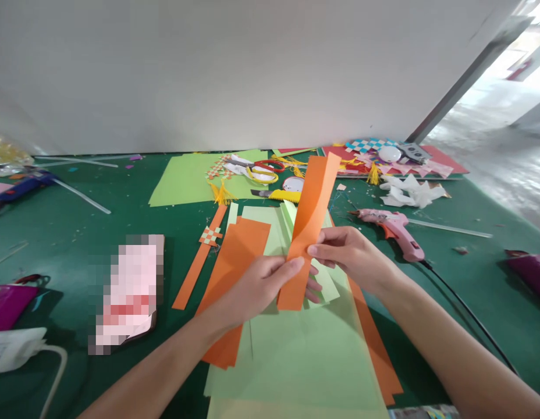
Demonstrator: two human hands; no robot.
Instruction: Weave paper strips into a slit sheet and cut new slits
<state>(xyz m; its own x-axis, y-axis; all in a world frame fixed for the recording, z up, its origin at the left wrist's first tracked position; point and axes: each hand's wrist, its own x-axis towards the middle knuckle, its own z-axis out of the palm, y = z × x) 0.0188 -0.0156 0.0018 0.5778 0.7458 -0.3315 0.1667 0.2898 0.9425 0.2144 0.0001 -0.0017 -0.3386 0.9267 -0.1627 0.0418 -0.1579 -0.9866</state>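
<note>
A folded orange paper strip (311,203) stands tilted up between my hands, its upper end parted into two layers. My left hand (274,276) holds it near the lower end, thumb in front and fingers behind. My right hand (344,253) pinches its right edge a little higher. Under them lie light green sheets (296,355). Orange sheets (241,250) lie on the left of the green ones, and more orange paper (370,337) shows at the right. A narrow orange strip (191,276) with a small woven checkered piece (210,235) lies farther left.
On the green table (78,244) are a phone (132,285), scissors (261,171), a yellow cutter (283,195), a pink glue gun (394,227) with a cord, a blue glue gun (25,185), crumpled white paper (412,192) and a white plug (14,349). A grey panel (209,75) stands behind.
</note>
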